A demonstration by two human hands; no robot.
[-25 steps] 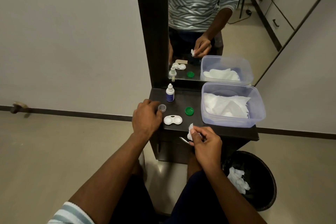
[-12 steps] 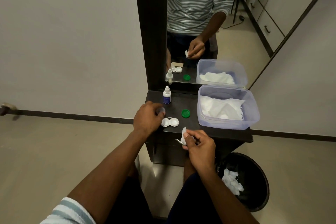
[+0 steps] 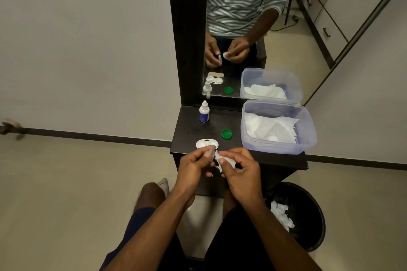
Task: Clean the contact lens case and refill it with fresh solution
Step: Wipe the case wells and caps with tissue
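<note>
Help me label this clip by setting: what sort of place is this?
Probably a bedroom or dressing area at home: a narrow dark dressing table with a tall mirror, drawers reflected in it, and a black wastebasket on the tiled floor.

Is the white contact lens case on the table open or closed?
Open. The lens case lies on the dark table with both wells uncovered; a green cap lies apart beside it.

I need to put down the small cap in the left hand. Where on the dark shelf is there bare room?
Free: the dark shelf left of the green cap, between the solution bottle and the lens case; also between bottle and tissue tub. Crowded: the front edge, where the left hand and right hand, holding tissue, hang by the case.
</note>
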